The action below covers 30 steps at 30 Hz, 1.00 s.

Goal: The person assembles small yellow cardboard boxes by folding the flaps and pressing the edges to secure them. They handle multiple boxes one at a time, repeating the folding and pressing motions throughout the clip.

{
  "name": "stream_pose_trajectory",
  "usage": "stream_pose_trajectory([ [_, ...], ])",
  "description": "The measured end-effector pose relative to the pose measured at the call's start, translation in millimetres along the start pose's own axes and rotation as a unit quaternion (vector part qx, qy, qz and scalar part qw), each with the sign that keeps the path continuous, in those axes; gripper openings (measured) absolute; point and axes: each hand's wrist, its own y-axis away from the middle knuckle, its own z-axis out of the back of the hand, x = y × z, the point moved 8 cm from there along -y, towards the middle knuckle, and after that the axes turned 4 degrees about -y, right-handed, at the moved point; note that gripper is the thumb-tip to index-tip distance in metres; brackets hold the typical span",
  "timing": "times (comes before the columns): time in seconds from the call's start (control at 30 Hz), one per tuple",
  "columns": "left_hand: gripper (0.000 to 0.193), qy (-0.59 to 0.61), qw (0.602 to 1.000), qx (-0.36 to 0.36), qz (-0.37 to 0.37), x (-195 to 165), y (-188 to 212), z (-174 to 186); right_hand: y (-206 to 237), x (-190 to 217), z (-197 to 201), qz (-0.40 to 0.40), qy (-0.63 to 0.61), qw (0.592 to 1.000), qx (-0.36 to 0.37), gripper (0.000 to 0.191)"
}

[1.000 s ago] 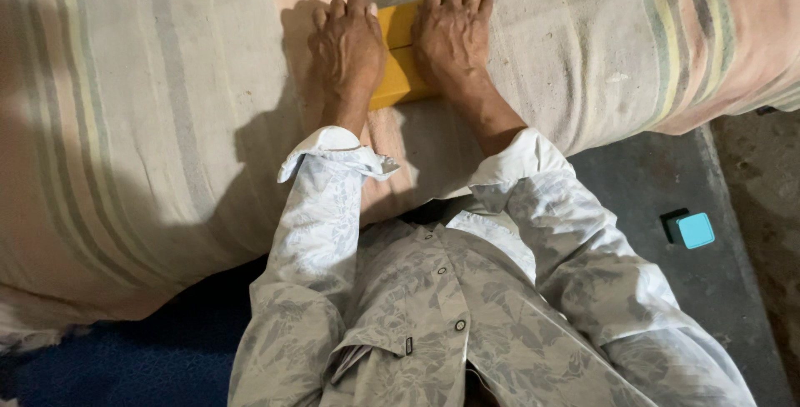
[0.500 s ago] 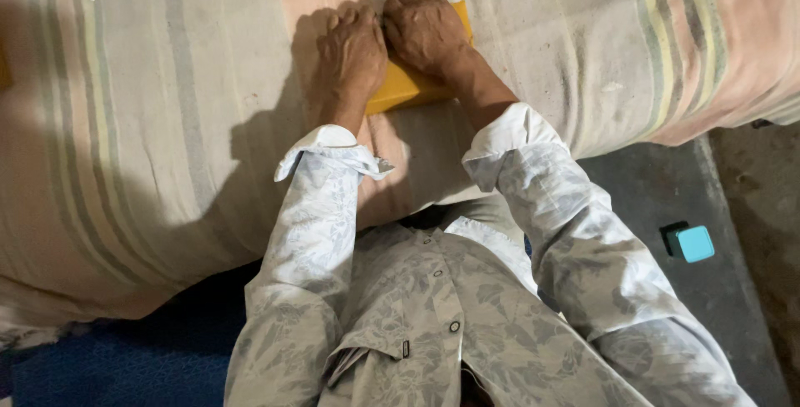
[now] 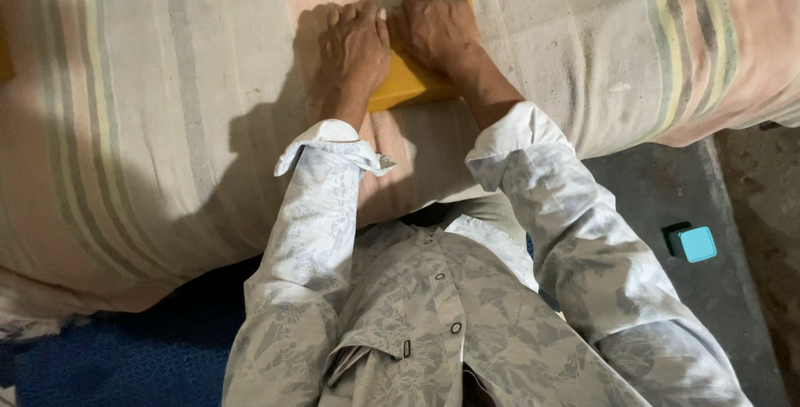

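A flat yellow pad point(image 3: 410, 86) lies on the striped cloth point(image 3: 150, 124) that covers the bed in front of me. Both my hands rest on top of it, side by side and touching. My left hand point(image 3: 358, 40) covers the pad's left part, its fingers curled over the far edge. My right hand point(image 3: 437, 28) presses on the right part, fingers bent down over the far side. Only the near edge of the pad shows beneath my wrists. My pale patterned sleeves are rolled back at the cuffs.
The bed's edge runs across in front of my body. A small turquoise and black box point(image 3: 692, 243) sits on the grey floor point(image 3: 725, 307) at the right. Dark blue fabric point(image 3: 125, 349) lies at the lower left.
My hands lay flat with fingers stretched out on the pad; they have since drawn together and curled, hiding most of it. The view has shifted slightly.
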Motion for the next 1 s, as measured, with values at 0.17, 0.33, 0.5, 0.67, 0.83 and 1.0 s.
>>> stream_pose_trajectory([
  [0.17, 0.038, -0.029, 0.997, 0.069, 0.037, 1, 1, 2, 24, -25, 11, -0.121, 0.024, 0.992, 0.02, 0.045],
  [0.33, 0.038, -0.015, 0.997, 0.049, 0.049, -5, 8, 10, 47, -8, 38, -0.114, 0.046, 0.99, -0.074, 0.06],
  [0.5, 0.055, -0.012, 0.999, 0.028, -0.018, -25, 39, 11, 66, 16, 33, -0.114, 0.017, 0.993, 0.013, 0.066],
  [0.67, 0.06, 0.01, 1.0, 0.014, -0.01, -18, 56, 20, 71, 12, 39, -0.103, -0.019, 0.994, 0.006, 0.063],
  [0.83, 0.063, -0.009, 0.991, 0.115, 0.065, -2, 58, 19, 86, -12, 50, -0.165, -0.016, 0.986, 0.003, 0.064],
  [1.0, 0.067, -0.051, 0.987, 0.133, 0.075, -22, 40, 11, 70, 7, 32, -0.165, 0.055, 0.983, 0.052, 0.067],
])
